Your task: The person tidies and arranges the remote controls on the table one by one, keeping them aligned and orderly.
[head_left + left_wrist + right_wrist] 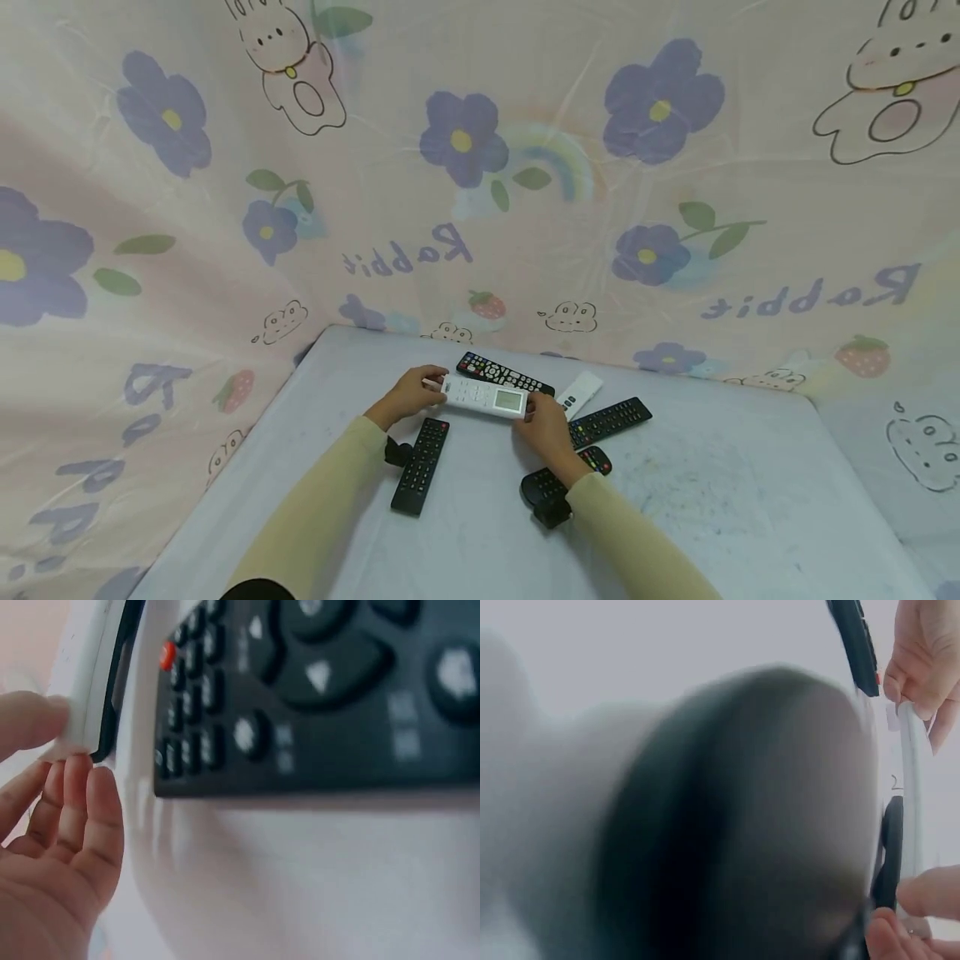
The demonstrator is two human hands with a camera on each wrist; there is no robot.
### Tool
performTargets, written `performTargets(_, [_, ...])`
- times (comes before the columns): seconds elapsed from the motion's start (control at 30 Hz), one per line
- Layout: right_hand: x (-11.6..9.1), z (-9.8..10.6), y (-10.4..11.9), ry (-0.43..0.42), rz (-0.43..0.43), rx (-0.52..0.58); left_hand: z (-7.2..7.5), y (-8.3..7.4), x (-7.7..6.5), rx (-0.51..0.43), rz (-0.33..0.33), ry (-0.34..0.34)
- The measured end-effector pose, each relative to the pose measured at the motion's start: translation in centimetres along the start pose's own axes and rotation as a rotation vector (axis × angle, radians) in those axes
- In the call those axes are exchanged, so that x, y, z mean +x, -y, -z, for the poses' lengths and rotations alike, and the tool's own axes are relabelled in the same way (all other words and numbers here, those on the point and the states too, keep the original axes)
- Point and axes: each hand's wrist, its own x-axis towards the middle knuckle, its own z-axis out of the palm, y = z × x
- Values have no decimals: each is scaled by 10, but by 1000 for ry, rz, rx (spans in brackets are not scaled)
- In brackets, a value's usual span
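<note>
A white air-conditioner remote [480,395] with a small grey display is held by its two ends, face up. My left hand [412,392] pinches its left end between thumb and fingers; the left wrist view shows the thumb on one side of the white remote [84,690] and fingertips under it. At the display end my right hand [546,427] grips the remote. In the right wrist view the white remote [912,787] appears edge-on, with the right hand [919,919] low and the left hand [926,664] above.
Just behind lies a black remote [491,369]. A smaller white remote [581,392] and a black remote [615,420] lie to the right. Another black remote [422,467] is beside the left wrist; a rounded one [596,459] lies partly under the right wrist. A patterned curtain [525,208] borders the table [720,450].
</note>
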Motion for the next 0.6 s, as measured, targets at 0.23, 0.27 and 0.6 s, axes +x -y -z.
performTargets(0.23, [1, 7, -2, 5, -33, 22, -1, -10, -5, -24, -3, 6])
performTargets(0.27, [1, 8, -3, 7, -31, 29, -1, -11, -6, -29, -3, 19])
performTargets(0.6, [-2, 16, -16, 102, -70, 114, 2, -11, -17, -88, 25, 75])
